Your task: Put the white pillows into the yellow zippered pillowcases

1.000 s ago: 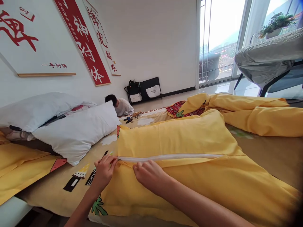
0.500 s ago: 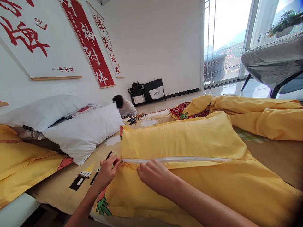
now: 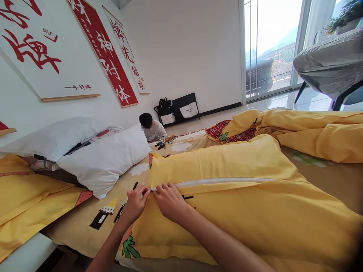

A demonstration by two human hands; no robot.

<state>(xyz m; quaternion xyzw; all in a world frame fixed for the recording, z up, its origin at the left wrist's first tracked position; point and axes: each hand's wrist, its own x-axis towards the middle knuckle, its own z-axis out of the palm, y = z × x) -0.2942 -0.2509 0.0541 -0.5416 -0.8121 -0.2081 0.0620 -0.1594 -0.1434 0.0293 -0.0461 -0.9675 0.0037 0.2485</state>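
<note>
A yellow pillowcase (image 3: 232, 223) with a carrot print at its left corner lies across the bed in front of me, plump as though filled. A white zipper (image 3: 215, 181) runs along its top face. My left hand (image 3: 137, 201) pinches the edge of the case at the zipper's left end. Right beside it, my right hand (image 3: 169, 201) is closed over the zipper a little way in from that end, knuckles up. Its fingertips and the zipper's slider are hidden from me.
White pillows (image 3: 104, 160) are heaped at the left, beside another yellow cover (image 3: 36, 200). Crumpled yellow bedding (image 3: 317, 130) lies at the far right. Beyond the bed's far edge is a person (image 3: 153, 128), with small toys (image 3: 160, 144) nearby on the patterned sheet (image 3: 82, 223).
My right hand has moved left along the zipper, close to my left hand. The left hand keeps its pinch at the zipper's end. The view has shifted slightly.
</note>
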